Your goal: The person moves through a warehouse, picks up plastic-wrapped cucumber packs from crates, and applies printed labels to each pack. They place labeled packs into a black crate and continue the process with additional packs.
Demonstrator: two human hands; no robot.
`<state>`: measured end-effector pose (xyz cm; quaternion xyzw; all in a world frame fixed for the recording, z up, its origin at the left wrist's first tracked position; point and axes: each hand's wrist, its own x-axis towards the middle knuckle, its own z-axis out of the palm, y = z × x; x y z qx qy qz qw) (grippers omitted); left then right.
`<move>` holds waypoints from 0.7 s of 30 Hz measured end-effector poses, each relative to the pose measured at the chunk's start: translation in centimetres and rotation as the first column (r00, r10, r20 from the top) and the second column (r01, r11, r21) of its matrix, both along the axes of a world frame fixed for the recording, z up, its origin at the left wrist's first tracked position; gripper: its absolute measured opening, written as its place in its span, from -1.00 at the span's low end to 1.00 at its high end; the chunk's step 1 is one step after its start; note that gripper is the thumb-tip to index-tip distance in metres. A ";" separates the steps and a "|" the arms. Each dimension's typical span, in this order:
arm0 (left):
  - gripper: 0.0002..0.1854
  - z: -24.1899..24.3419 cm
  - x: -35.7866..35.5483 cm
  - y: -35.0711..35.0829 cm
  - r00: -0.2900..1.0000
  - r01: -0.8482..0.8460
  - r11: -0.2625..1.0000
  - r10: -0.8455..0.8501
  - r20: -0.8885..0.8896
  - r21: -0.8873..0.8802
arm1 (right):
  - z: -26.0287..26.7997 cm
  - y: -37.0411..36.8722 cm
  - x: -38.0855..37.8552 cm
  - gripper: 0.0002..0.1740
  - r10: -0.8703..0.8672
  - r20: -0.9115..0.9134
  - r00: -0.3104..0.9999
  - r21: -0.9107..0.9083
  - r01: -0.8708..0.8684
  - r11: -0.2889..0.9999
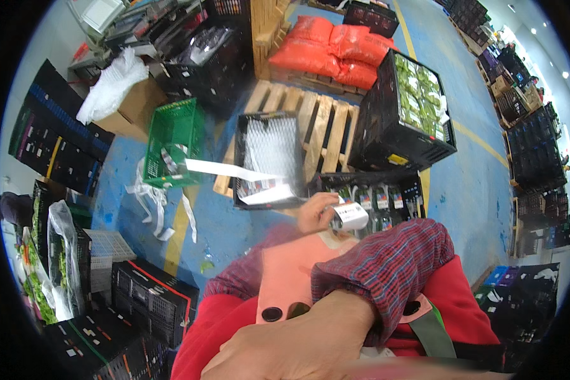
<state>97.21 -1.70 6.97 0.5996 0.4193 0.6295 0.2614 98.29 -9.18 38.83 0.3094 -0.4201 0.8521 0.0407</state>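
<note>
My left hand (316,213) reaches forward, its fingers closed on a curled white printed label strip (351,216). It is over the near edge of a black crate (415,187) of packs with dark lids or tops and coloured labels. My right hand (294,339) is close to the camera at the bottom, back of the hand up; its fingers are hidden. A long white strip (228,168) stretches from the green plastic crate (154,128) to a black crate (237,161) holding clear packs, left of my left hand. Blur hides whether the strips are joined.
Ahead lies a wooden pallet (318,118), with orange sacks (308,52) behind. A stacked black crate (375,118) of green vegetable packs (420,97) stands at right. Discarded strips (159,209) lie on the blue floor. Black crates (152,294) stand at lower left.
</note>
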 end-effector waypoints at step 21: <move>-0.67 4.9 -1.9 -0.4 0.989 -0.137 0.975 0.123 0.085 0.174 | -19.0 11.0 11.9 -0.41 -0.886 0.458 -0.079 0.704 0.640 0.307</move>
